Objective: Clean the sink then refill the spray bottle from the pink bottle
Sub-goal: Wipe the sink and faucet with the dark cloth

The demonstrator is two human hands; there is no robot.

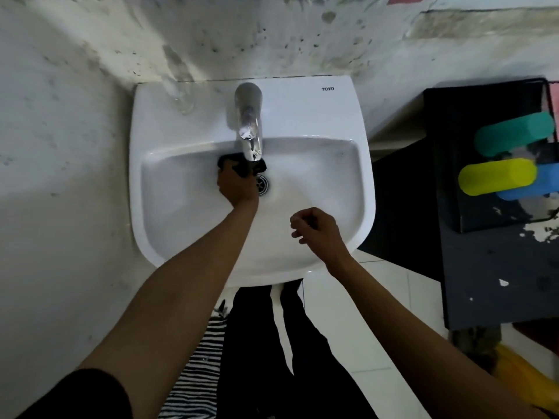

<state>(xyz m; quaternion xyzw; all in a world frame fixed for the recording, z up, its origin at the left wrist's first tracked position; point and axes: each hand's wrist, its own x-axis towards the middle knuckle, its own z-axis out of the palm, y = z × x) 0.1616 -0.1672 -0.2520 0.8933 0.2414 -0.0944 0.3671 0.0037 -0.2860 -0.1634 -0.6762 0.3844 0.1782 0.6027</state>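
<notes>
We have the left hand (237, 187) down in the sink (305, 182) bowl, fingers clamped on a dark cloth (242, 166) pressed to the back wall, right under the faucet (248, 122) spout and just left of the drain (262, 184). Our right hand (316, 228) hovers over the sink's front right rim, fingers loosely curled, holding nothing. We can't pick out a spray bottle or pink bottle.

"TOTO" printed on sink (328, 116) rim, upper right
</notes>
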